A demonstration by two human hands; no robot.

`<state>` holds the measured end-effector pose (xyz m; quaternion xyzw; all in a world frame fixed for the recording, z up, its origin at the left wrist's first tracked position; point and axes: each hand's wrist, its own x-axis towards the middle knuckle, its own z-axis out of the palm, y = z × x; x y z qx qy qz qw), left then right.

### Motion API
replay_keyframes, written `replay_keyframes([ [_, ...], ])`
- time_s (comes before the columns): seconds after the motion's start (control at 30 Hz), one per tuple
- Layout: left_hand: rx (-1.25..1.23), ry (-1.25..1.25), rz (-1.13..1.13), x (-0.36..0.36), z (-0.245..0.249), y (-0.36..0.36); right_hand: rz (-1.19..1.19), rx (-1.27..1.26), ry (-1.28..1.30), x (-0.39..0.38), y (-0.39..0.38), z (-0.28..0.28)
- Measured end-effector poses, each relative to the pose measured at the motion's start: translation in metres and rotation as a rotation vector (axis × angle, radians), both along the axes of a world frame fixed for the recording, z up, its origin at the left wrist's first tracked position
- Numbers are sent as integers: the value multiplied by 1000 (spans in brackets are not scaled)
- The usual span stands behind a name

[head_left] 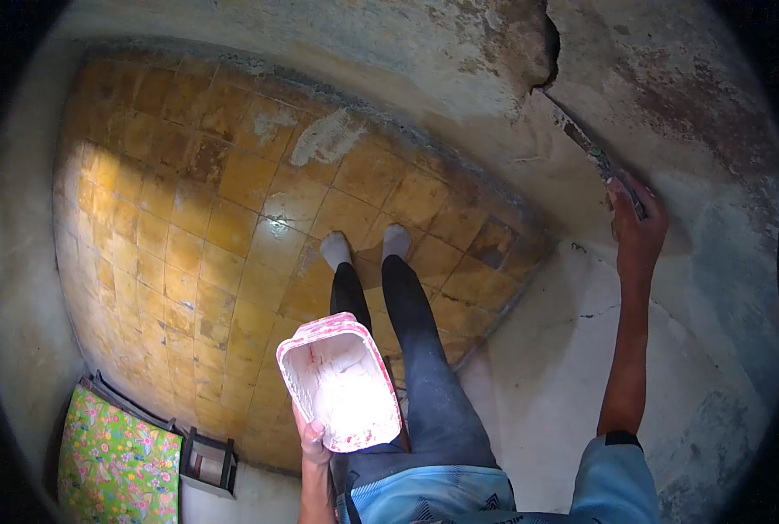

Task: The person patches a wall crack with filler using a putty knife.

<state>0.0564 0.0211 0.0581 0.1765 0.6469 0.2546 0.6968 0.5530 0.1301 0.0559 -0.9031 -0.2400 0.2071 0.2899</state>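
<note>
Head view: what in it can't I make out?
All in the head view:
Left hand: most fingers, hidden behind the tub.
Scraper: part of its handle, covered by the right hand.
Crack: its depth, lost in darkness; upper end, cut off by the top edge.
Flowered cloth: cut off by the bottom edge.
Shirt: lettering, cut off by the same edge.

The tub hides part of your left hand, and glare blurs the white coating inside it. Your right hand covers part of the putty knife's handle; you can't tell whether its tip enters the wall crack, which the top edge cuts off. The bottom edge crops your blue shirt, its lettering too small to read, and the floral cloth.
</note>
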Motion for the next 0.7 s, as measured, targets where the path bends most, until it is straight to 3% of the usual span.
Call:
replay_keyframes([
  [0.27,22,7,-6,2,0,-1,-57,38,63,-10,-9,9],
  [0.43,4,3,32,-1,-3,-5,41,47,-48,-11,-32,19],
  [0.7,-4,-5,29,3,1,-1,171,-30,60,-25,-5,-4],
])
